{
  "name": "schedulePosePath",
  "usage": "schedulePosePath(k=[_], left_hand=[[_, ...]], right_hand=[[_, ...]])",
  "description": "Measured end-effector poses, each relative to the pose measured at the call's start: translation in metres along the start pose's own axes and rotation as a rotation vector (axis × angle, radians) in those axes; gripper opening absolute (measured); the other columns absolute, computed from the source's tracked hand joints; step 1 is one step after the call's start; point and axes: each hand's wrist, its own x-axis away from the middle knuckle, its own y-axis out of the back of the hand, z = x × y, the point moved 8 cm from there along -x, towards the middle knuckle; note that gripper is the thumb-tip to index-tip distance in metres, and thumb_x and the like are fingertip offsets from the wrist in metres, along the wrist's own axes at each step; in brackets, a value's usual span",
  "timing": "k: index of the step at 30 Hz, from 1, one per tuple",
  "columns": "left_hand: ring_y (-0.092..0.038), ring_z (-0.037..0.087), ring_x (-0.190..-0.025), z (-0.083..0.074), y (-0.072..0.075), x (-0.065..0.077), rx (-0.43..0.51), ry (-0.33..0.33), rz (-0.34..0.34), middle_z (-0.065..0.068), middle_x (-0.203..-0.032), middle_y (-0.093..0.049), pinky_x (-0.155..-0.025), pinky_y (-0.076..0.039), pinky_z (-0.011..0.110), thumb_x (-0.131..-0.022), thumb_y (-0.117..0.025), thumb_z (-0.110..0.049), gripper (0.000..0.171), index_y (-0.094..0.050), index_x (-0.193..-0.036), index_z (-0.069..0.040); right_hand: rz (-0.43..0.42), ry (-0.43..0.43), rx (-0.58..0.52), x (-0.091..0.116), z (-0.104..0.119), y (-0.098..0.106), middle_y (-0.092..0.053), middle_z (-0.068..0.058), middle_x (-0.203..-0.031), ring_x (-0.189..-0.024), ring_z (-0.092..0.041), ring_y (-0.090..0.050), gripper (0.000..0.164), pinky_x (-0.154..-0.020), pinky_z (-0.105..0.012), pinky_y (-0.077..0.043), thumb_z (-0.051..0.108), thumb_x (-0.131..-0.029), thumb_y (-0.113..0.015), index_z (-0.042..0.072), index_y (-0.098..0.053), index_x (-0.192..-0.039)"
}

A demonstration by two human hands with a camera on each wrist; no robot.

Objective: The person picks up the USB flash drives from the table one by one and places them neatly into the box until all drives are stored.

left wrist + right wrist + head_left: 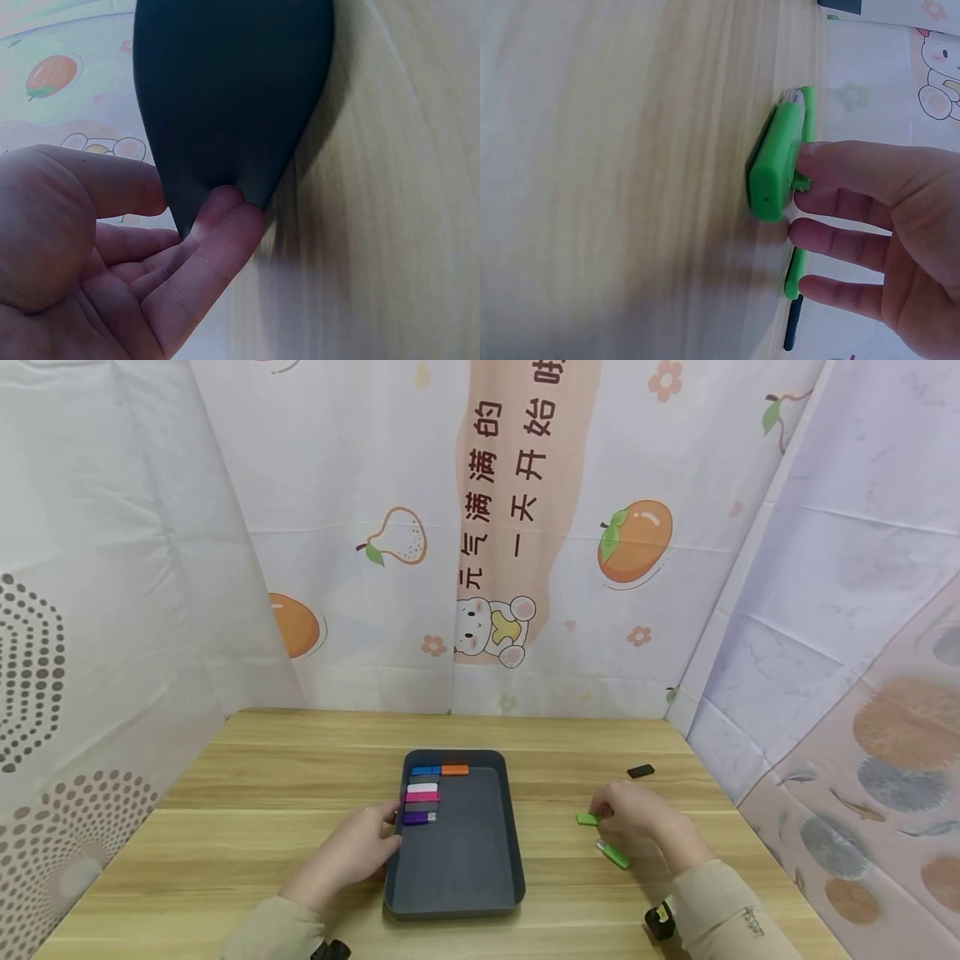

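My left hand (360, 843) grips the left edge of a dark grey tray (457, 893); in the left wrist view, the fingertips press against the tray's outer wall (232, 97). At the tray's right, my right hand (633, 814) has its thumb and fingers at a light green USB flash drive (587, 819) on the table, partly covered by the fingers. Nearer to me lies another green USB flash drive (613, 855), its metal plug bare. That one (772, 169) appears in front of the fingers in the right wrist view.
Along the tray's left side lie blue (425, 771), orange (454, 770), white (422, 788), pink (423, 797) and purple (419, 818) flash drives. Beyond my right hand is a small black piece (641, 771). Printed curtains (337, 568) hang around the wooden table (300, 777).
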Motion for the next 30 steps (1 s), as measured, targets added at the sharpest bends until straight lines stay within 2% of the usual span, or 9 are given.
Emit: schedulePosePath(k=[6,14,17,25,30], left_hand=[[-0.058,0.043,-0.124,0.0,0.001,0.0,-0.011,0.0,-0.004,0.023,-0.13,-0.064,-0.101,-0.048,0.061,-0.095,-0.068,-0.007,0.052,-0.053,-0.143,0.006],[-0.058,0.043,-0.124,0.001,0.001,0.0,-0.013,0.009,0.008,0.022,-0.13,-0.064,-0.1,-0.048,0.061,-0.095,-0.068,-0.007,0.051,-0.053,-0.142,0.007],[-0.059,0.043,-0.124,0.001,0.0,0.0,-0.017,0.01,0.009,0.023,-0.129,-0.064,-0.1,-0.048,0.06,-0.095,-0.068,-0.007,0.051,-0.053,-0.142,0.007],[-0.058,0.043,-0.124,0.0,0.001,0.001,-0.015,0.021,0.018,0.023,-0.129,-0.064,-0.1,-0.048,0.061,-0.095,-0.068,-0.007,0.051,-0.053,-0.142,0.007],[-0.058,0.043,-0.124,0.0,0.001,0.001,-0.016,0.017,0.015,0.023,-0.13,-0.064,-0.1,-0.048,0.061,-0.095,-0.068,-0.007,0.051,-0.053,-0.142,0.007]], right_hand=[[-0.018,-0.003,0.003,-0.001,0.0,0.003,-0.056,0.009,-0.075,-0.072,-0.013,-0.049,0.015,-0.063,-0.033,-0.043,0.005,-0.085,-0.079,0.019,-0.076,-0.089],[-0.039,0.08,-0.01,-0.004,0.007,0.009,-0.053,0.008,-0.07,-0.065,-0.009,-0.046,0.015,-0.055,-0.027,-0.039,0.004,-0.087,-0.074,0.019,-0.072,-0.085],[-0.052,0.111,-0.007,-0.004,0.009,0.012,-0.053,0.01,-0.07,-0.065,-0.008,-0.046,0.016,-0.055,-0.027,-0.04,0.004,-0.088,-0.072,0.019,-0.071,-0.086],[-0.099,0.094,-0.011,-0.009,0.012,0.02,-0.058,0.01,-0.076,-0.069,-0.01,-0.05,0.009,-0.06,-0.03,-0.045,0.009,-0.092,-0.073,0.018,-0.074,-0.091],[-0.154,0.14,-0.015,-0.01,0.016,0.028,-0.061,0.011,-0.081,-0.072,-0.007,-0.053,0.011,-0.063,-0.029,-0.049,0.006,-0.089,-0.074,0.014,-0.075,-0.097]])
